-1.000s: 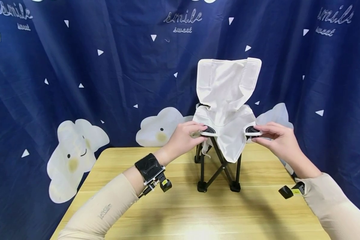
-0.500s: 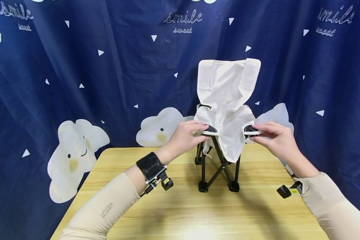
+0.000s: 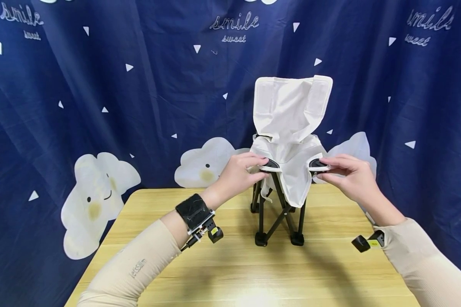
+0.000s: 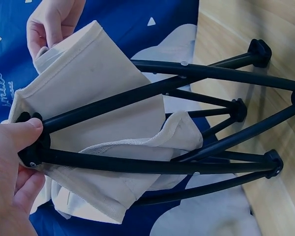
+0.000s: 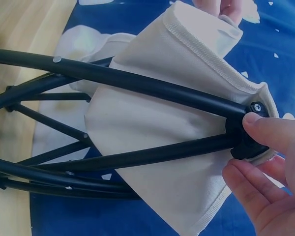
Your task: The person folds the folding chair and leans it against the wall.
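A small folding chair with a white fabric seat (image 3: pixel 293 183) and crossed black legs (image 3: pixel 278 221) stands upright on the table. My left hand (image 3: pixel 240 172) pinches the black corner joint (image 4: pixel 34 142) at the seat's front left, thumb below and fingers above. At the front right corner, my right hand (image 3: pixel 351 175) grips the matching black joint (image 5: pixel 243 132) the same way. Between the two corners the seat fabric sags in a fold. The white backrest (image 3: pixel 292 104) rises behind, its upper part bent. Fingertips partly hide both joints.
The wooden table (image 3: pixel 215 264) carries the chair near its far edge. Right behind it hangs a dark blue curtain (image 3: pixel 157 85) printed with clouds and triangles. A thin white strap (image 3: pixel 266 197) dangles beside the chair's left legs.
Both hands have drawn slightly closer together, the right one moving left more plainly. The chair's front corners and feet have come nearer each other, and the frame looks narrower.
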### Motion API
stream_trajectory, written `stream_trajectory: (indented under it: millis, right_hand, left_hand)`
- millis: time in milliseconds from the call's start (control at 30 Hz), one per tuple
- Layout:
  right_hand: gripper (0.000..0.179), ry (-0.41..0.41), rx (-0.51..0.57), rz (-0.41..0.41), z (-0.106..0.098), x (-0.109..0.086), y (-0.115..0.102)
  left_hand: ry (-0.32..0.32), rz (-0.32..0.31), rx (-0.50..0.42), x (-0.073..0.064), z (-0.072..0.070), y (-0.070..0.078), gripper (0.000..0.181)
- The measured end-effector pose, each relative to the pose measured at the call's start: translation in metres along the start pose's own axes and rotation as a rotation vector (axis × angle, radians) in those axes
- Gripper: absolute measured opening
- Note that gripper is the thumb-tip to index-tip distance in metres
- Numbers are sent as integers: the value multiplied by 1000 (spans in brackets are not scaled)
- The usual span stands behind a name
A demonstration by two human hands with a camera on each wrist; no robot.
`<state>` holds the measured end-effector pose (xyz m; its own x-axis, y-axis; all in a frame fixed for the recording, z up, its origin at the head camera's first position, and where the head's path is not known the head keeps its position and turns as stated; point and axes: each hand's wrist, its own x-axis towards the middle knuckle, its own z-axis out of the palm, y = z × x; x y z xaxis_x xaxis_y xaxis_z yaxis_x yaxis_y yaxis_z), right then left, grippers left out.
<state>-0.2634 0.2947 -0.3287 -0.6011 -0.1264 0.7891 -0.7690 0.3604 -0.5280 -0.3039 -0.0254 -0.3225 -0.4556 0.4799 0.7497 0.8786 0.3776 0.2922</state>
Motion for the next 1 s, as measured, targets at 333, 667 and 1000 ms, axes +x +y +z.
stream_trajectory:
  millis: [333,667,1000]
  right_hand:
    - [42,5,-14,-5,5,2,-5]
    - [41,4,-23,7,11,5,-11]
    - [40,-5,-44,19,19,9,-13]
  left_hand:
    - [0,2,13,2,-1,2,34]
    - [30,38,20,4,1,3,35]
    - [49,47,20,7,3,3,35]
